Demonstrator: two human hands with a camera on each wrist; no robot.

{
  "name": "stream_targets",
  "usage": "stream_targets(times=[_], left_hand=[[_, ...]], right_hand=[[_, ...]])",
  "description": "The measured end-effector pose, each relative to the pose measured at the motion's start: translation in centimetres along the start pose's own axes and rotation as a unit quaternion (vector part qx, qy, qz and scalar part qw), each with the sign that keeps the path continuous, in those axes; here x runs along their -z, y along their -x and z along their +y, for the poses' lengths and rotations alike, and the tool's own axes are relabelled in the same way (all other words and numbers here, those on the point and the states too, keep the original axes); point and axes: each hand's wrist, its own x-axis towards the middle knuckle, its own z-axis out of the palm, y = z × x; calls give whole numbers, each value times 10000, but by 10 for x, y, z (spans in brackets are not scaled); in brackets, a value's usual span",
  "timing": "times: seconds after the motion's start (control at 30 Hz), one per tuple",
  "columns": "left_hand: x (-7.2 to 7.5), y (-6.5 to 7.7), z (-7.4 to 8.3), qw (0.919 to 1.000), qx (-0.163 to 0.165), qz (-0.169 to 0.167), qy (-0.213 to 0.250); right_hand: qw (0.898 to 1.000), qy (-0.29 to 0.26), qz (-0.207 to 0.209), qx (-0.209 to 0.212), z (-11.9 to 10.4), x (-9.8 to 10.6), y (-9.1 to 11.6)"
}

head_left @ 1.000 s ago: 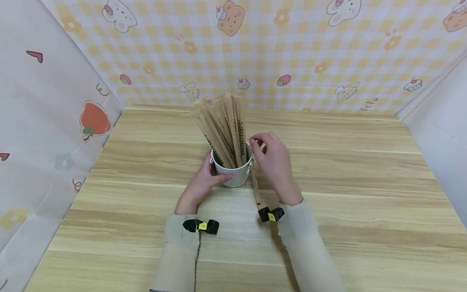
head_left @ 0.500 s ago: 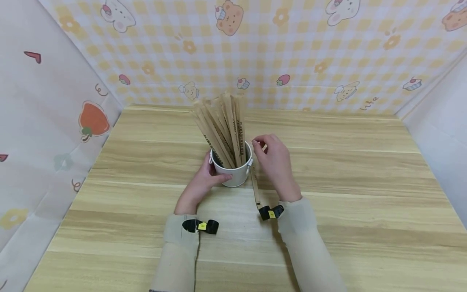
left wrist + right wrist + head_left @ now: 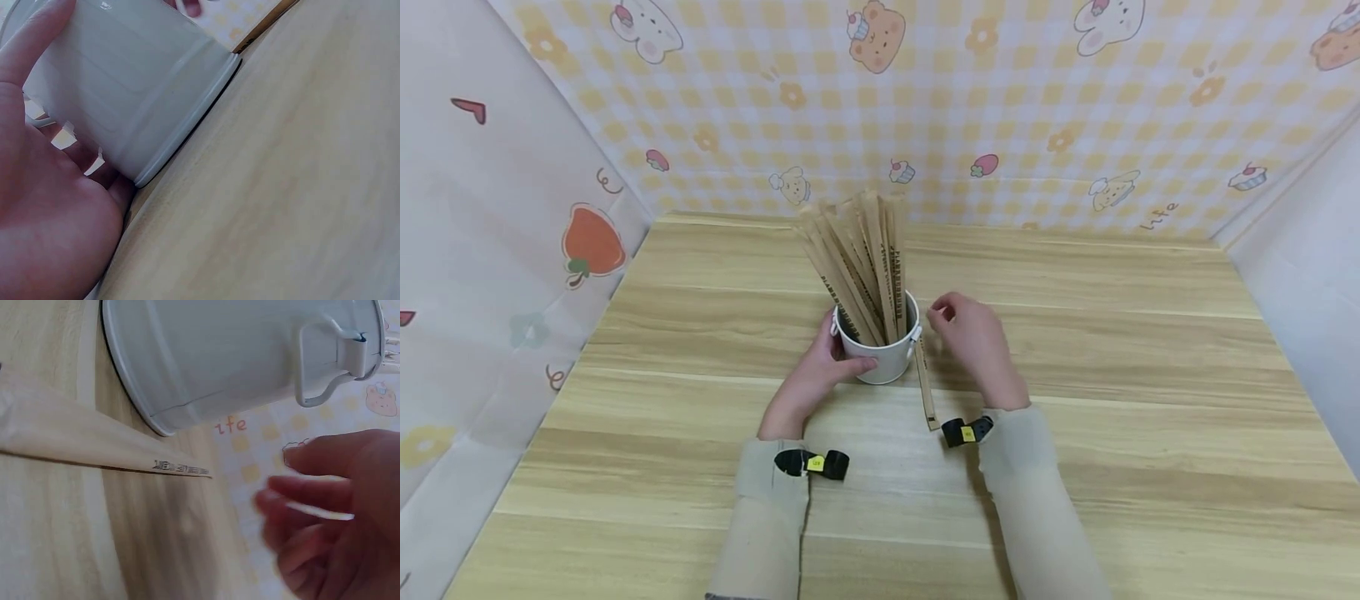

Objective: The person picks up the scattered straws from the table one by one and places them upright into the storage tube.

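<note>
A small white metal bucket [image 3: 893, 364] stands upright on the wooden table, holding several paper-wrapped chopstick packets [image 3: 868, 267] that fan out above its rim. My left hand [image 3: 820, 375] grips the bucket from the left, thumb across its front; the left wrist view shows the palm and thumb [image 3: 37, 44] against the wall. One more wrapped chopstick packet [image 3: 927, 392], brown with dark print, lies on the table just right of the bucket. Beside the bucket's right side, my right hand [image 3: 973, 337] hovers with loosely curled fingers and nothing between them; the right wrist view shows the gap between fingertips and bucket.
A looped side handle [image 3: 306, 362] juts from the bucket wall toward the right hand. The pale wooden tabletop [image 3: 1150, 375] runs back to a yellow checked cloth wall [image 3: 1037, 100]. White cloth [image 3: 475, 208] hangs along the left side.
The right hand has drawn away from the bucket's rim, moving slightly right and toward me. The left hand, bucket and packets have stayed put.
</note>
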Motion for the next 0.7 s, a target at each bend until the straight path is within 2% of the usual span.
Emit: stream_targets(times=[0.1, 0.2, 0.4, 0.57, 0.7], left_hand=[[0, 0, 0, 10000, 12, 22, 3], [1, 0, 0, 10000, 18, 49, 14], [1, 1, 1, 10000, 4, 22, -10], [1, 1, 4, 10000, 34, 4, -55], [1, 0, 1, 10000, -5, 4, -1]], right_hand=[[9984, 244, -491, -131, 2, -6, -1], [9960, 485, -725, -167, 3, -14, 0], [9943, 786, -649, -301, -2, -25, 3], [9938, 943, -507, -313, -4, -27, 5], [9929, 979, -578, -352, -3, -26, 5]])
